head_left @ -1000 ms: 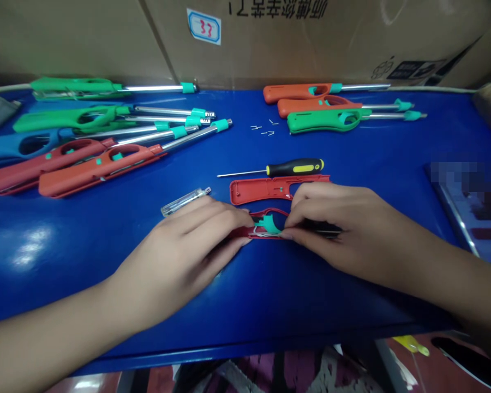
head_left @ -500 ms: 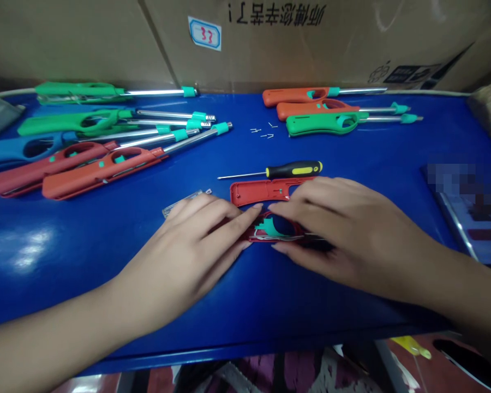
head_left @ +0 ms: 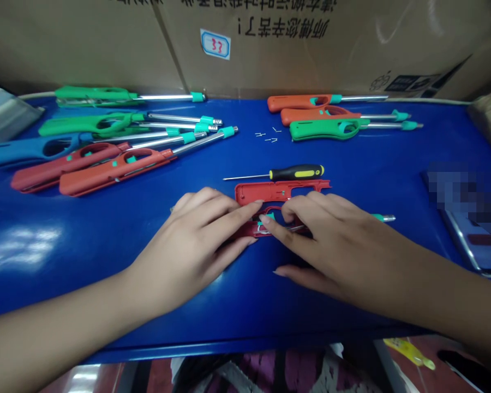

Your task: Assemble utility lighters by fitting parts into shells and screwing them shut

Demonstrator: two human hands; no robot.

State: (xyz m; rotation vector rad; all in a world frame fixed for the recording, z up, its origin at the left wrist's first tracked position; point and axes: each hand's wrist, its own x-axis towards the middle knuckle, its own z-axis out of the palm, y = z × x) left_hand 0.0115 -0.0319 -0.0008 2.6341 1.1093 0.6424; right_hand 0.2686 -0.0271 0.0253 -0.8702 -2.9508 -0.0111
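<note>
An opened red lighter body (head_left: 245,230) lies on the blue table, with white wire and metal parts showing inside. My left hand (head_left: 196,251) grips its left end between fingers and thumb. My right hand (head_left: 343,245) is over the lighter's right part, index fingertip on the teal trigger (head_left: 270,218) and thumb held apart below. The lighter's tube is mostly hidden under that hand; its teal-ringed tip (head_left: 384,218) emerges on the right. Just behind rests the matching red shell half (head_left: 256,192), inner side up. A black-and-yellow screwdriver (head_left: 297,172) lies beyond the shell.
Several long lighters in green, blue and red (head_left: 114,169) lie at the left. Orange and green lighters (head_left: 325,130) sit back right. Small screws (head_left: 271,140) are scattered between the groups. A cardboard box (head_left: 262,65) stands behind, and a phone-like device (head_left: 474,224) is at right.
My right thumb has moved away from the lighter's near edge, and my right index finger has come down onto the trigger. My left hand keeps its grip. The camera view has shifted slightly.
</note>
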